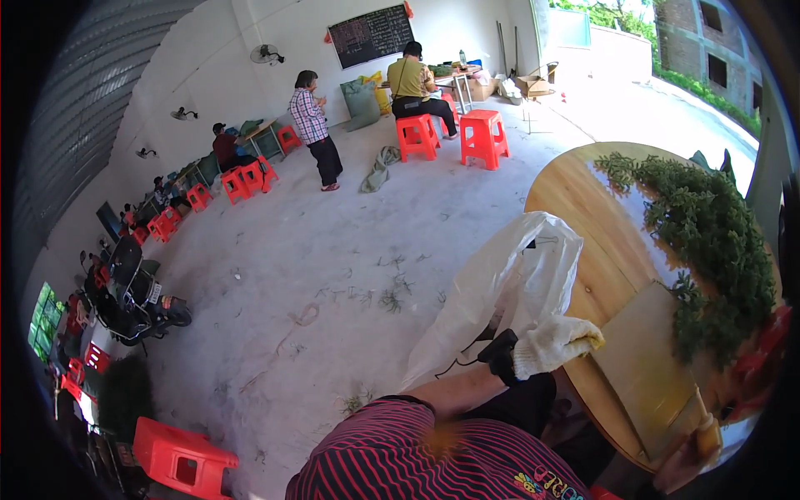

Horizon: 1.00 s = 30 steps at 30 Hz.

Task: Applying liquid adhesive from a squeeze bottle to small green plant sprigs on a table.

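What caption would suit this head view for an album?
Gloved left hand rests at the round wooden table beside a white plastic bag and green sprigs.

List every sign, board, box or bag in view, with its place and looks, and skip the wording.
Blackboard: on the far white wall, dark rectangle with faint chalk rows.
Cardboard boxes: far right by the open side, brown, open-topped.
Green sack: on the floor under the board, bulging.
White plastic bag: hanging at the round wooden table edge, thin, crumpled, beside the gloved left hand.
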{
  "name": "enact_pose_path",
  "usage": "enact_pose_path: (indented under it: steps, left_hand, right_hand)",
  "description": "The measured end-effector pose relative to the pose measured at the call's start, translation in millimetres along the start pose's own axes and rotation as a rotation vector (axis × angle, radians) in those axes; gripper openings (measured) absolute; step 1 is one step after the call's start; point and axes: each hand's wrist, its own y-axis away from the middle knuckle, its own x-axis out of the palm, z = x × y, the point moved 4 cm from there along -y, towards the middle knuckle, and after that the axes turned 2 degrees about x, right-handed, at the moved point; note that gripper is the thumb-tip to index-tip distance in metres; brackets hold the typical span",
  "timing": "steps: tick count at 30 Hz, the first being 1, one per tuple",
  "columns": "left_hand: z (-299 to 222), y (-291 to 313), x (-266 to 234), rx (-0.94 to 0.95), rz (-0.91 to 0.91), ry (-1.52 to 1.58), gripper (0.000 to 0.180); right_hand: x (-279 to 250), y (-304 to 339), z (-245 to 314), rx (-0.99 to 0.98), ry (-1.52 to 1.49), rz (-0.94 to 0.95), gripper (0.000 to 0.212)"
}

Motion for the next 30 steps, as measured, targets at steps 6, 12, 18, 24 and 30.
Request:
enact_pose_path:
  steps: [6,12,18,24,30]
  left_hand:
    - [-2.8,-7.9,24.1,0.223,0.093,-0.052,0.012]
    - [0.7,-17.7,37.0,0.216,0.087,0.039,0.012]
    - [10.4,-23.6,46.0,0.118,0.132,0.086,0.012]
    - [17.1,-25.6,53.0,0.191,0.164,-0.016,0.014]
    - [11.2,-14.4,57.7,0.315,0.139,-0.239,0.018]
  right_hand:
    - [-83.1,-51.2,-27.5,0.269,-0.23,0.228,0.054]
    - [-76.6,-43.8,-20.2,0.244,-0.195,0.008,0.055]
    - [-78.5,-49.6,-24.2,0.256,-0.217,0.069,0.055]
    - [-88.5,-51.0,-18.7,0.242,-0.238,-0.062,0.052]
    - [-75.4,-46.7,-21.0,0.245,-0.245,-0.123,0.052]
